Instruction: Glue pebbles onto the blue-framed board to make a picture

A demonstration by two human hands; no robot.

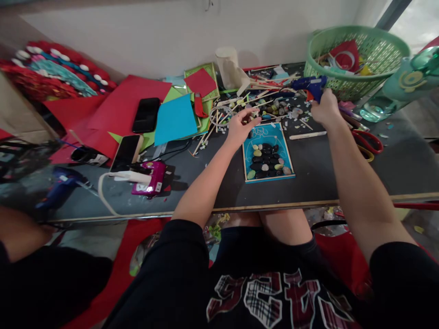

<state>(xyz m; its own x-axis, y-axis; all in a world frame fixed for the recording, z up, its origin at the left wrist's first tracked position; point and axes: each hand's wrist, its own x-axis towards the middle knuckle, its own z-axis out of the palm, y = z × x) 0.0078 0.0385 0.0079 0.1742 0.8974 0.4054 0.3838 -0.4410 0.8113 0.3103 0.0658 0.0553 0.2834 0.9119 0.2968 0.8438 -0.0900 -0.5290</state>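
Observation:
A blue board (283, 153) with a thin pale frame lies in front of me. Rows of black pebbles (265, 160) and a few coloured ones sit on it, below a white line drawing. My left hand (241, 128) is over the board's upper left corner, beside a loose pebble pile (276, 107). Its fingers are curved, with a gap between thumb and fingertips. At the back right, my right hand (326, 109) grips the handle of a blue hot glue gun (310, 86), whose nozzle points left.
A green basket (356, 82) and a teal bottle (387, 91) stand at right, near red-handled scissors (368, 142). Thin sticks (264, 87) lie behind the board. Coloured paper (176, 119), phones (146, 114) and a purple power strip (151, 178) with a cable are left. Another person's arm (24, 230) shows far left.

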